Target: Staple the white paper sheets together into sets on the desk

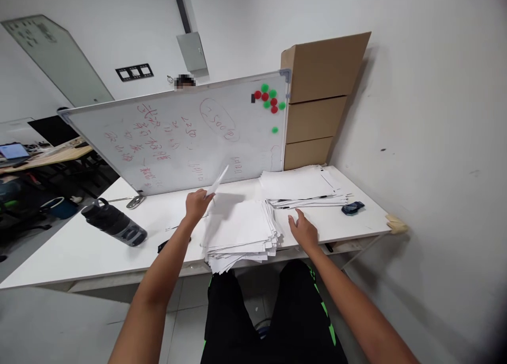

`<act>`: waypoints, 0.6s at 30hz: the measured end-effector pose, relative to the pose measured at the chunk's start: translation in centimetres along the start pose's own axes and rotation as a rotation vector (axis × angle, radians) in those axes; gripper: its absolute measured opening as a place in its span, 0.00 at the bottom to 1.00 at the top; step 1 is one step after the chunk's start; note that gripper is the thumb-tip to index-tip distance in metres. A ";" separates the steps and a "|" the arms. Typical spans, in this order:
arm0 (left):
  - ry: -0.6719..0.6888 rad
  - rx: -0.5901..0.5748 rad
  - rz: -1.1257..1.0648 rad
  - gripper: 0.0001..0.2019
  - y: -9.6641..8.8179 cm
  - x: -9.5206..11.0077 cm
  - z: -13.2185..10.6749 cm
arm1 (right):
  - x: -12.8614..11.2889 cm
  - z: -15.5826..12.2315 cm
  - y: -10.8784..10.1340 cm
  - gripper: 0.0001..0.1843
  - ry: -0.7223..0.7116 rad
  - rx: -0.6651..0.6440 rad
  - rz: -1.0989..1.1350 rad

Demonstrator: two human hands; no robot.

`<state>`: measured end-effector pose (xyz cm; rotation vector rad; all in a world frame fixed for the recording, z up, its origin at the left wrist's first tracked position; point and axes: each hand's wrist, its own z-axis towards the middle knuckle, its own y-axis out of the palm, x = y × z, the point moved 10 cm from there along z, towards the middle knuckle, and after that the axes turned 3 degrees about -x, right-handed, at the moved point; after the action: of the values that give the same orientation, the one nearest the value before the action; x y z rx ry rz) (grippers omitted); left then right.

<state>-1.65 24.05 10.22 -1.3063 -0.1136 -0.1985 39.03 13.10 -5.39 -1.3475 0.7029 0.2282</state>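
Observation:
My left hand is closed on a white paper sheet, which stands raised and nearly edge-on above the desk; whether it is one sheet or a few I cannot tell. Just below and to the right lies an uneven stack of paper, its front edges hanging over the desk's edge. To the right of that stack, my right hand hovers with thumb and fingers apart, holding nothing. Behind my right hand is a second paper stack, with dark items poking out between its sheets.
A whiteboard with red writing and round magnets stands across the back of the white desk. Cardboard boxes rise behind it at the right. A dark bottle stands at the left, and a small dark blue object lies at the right.

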 end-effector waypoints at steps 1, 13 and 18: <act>0.064 0.016 -0.060 0.19 -1.2 1.7 -0.9 | 0.1 -0.1 -0.1 0.31 -0.005 0.004 0.019; -0.050 0.106 -1.455 0.20 -4.2 7.2 -12.6 | -11.5 -6.5 -4.4 0.41 -0.328 -0.172 1.226; -0.180 0.123 -1.603 0.23 -1.2 5.9 -13.9 | -12.7 -6.3 -5.0 0.28 -0.192 -0.209 1.352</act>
<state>3.49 9.82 8.92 -0.8309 -1.3011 -1.3910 29.75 8.98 5.76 -0.8163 1.3575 1.5080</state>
